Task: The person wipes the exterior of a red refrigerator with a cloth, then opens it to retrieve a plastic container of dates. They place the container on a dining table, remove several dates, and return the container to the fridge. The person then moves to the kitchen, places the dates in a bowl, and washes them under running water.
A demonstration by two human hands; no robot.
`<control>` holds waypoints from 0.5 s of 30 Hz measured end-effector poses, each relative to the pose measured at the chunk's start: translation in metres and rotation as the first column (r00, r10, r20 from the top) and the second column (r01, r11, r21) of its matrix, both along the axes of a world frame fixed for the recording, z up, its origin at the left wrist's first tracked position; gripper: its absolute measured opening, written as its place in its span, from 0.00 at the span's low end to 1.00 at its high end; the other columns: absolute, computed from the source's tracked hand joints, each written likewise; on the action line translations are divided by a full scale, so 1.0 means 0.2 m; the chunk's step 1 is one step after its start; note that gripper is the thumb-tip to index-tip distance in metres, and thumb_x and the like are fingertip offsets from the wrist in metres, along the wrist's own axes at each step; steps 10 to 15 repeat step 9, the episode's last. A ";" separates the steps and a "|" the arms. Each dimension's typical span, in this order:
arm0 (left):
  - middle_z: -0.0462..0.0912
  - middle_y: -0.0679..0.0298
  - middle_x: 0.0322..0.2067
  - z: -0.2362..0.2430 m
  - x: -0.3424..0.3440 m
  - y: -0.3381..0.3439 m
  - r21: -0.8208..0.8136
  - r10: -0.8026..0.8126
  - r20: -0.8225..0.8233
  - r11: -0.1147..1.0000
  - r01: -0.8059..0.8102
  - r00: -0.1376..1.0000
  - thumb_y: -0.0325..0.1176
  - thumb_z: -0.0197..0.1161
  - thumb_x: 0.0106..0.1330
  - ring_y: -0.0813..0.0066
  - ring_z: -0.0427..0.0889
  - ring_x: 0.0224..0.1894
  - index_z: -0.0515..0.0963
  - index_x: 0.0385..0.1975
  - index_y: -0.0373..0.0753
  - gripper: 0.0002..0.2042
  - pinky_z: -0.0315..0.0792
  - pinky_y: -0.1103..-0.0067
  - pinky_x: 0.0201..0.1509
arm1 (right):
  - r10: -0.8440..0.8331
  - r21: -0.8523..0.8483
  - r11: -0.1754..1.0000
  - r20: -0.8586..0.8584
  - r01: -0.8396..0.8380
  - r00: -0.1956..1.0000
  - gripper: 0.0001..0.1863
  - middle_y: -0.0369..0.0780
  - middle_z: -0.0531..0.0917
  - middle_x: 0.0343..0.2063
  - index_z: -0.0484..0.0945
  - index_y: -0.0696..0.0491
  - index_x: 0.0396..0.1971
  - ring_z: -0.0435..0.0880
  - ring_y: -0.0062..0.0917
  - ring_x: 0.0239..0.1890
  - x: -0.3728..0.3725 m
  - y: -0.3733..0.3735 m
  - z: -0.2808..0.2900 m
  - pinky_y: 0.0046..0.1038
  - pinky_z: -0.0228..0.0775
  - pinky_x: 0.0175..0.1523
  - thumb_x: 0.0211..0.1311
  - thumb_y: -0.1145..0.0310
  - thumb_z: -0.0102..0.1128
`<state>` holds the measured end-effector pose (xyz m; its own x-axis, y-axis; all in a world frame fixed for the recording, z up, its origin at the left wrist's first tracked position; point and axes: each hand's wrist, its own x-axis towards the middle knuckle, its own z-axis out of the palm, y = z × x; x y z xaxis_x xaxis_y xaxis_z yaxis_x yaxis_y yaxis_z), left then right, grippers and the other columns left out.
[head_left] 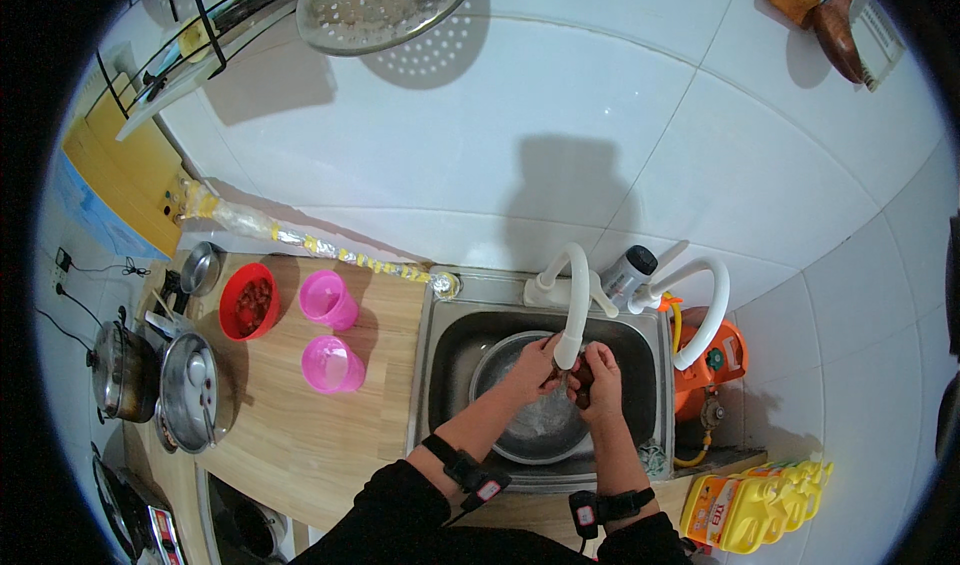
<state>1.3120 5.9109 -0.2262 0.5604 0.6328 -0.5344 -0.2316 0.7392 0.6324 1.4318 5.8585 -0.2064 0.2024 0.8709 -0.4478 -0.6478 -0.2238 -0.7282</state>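
Over the sink (664, 385), both my hands are directly below the spout of the white faucet (577, 305). My left hand (533, 367) has its fingers curled close to the spout, and what they hold is hidden. My right hand (602, 377) is closed around a small dark brown piece (581, 381), too small to name. Beneath the hands, a round metal basin (540, 445) with water in it sits in the sink. A red bowl (229, 310) of dark red-brown pieces stands on the wooden counter to the left.
Two pink cups (329, 300) stand near the red bowl. A metal pan (190, 393) with spoons and a pot (125, 370) are farther left. Right of the sink are a second white faucet (716, 305), an orange gas cylinder (730, 355) and yellow jugs (750, 515).
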 end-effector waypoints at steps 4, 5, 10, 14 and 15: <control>0.69 0.67 0.12 0.06 0.03 -0.02 -0.005 0.068 0.020 0.998 -0.067 0.998 0.51 0.39 0.66 0.79 0.65 0.11 0.69 0.25 0.41 0.20 0.56 0.81 0.10 | -0.009 -0.028 1.000 -0.018 0.008 1.000 0.11 0.39 0.73 0.16 0.66 0.50 0.30 0.68 0.23 0.11 0.00 -0.01 0.01 0.23 0.55 0.12 0.61 0.58 0.48; 0.69 0.66 0.12 0.06 0.04 -0.02 -0.043 0.088 0.020 0.995 -0.087 0.996 0.52 0.38 0.66 0.78 0.65 0.11 0.69 0.26 0.41 0.21 0.56 0.81 0.10 | -0.020 -0.039 0.999 -0.028 0.019 0.999 0.13 0.39 0.73 0.15 0.66 0.51 0.29 0.68 0.23 0.11 0.00 -0.01 0.01 0.23 0.55 0.12 0.61 0.56 0.47; 0.71 0.65 0.13 0.02 0.03 -0.01 -0.069 0.128 0.058 0.990 -0.124 0.990 0.58 0.39 0.63 0.75 0.66 0.11 0.68 0.26 0.41 0.24 0.57 0.79 0.11 | 0.001 -0.044 0.999 -0.021 -0.002 1.000 0.13 0.40 0.73 0.16 0.66 0.50 0.30 0.69 0.25 0.11 0.00 -0.01 0.01 0.22 0.56 0.12 0.61 0.55 0.47; 0.71 0.65 0.13 0.02 0.03 -0.01 -0.069 0.128 0.058 0.990 -0.124 0.990 0.58 0.39 0.63 0.75 0.66 0.11 0.68 0.26 0.41 0.24 0.57 0.79 0.11 | 0.001 -0.044 0.999 -0.021 -0.002 1.000 0.13 0.40 0.73 0.16 0.66 0.50 0.30 0.69 0.25 0.11 0.00 -0.01 0.01 0.22 0.56 0.12 0.61 0.55 0.47; 0.71 0.65 0.13 0.02 0.03 -0.01 -0.069 0.128 0.058 0.990 -0.124 0.990 0.58 0.39 0.63 0.75 0.66 0.11 0.68 0.26 0.41 0.24 0.57 0.79 0.11 | 0.001 -0.044 0.999 -0.021 -0.002 1.000 0.13 0.40 0.73 0.16 0.66 0.50 0.30 0.69 0.25 0.11 0.00 -0.01 0.01 0.22 0.56 0.12 0.61 0.55 0.47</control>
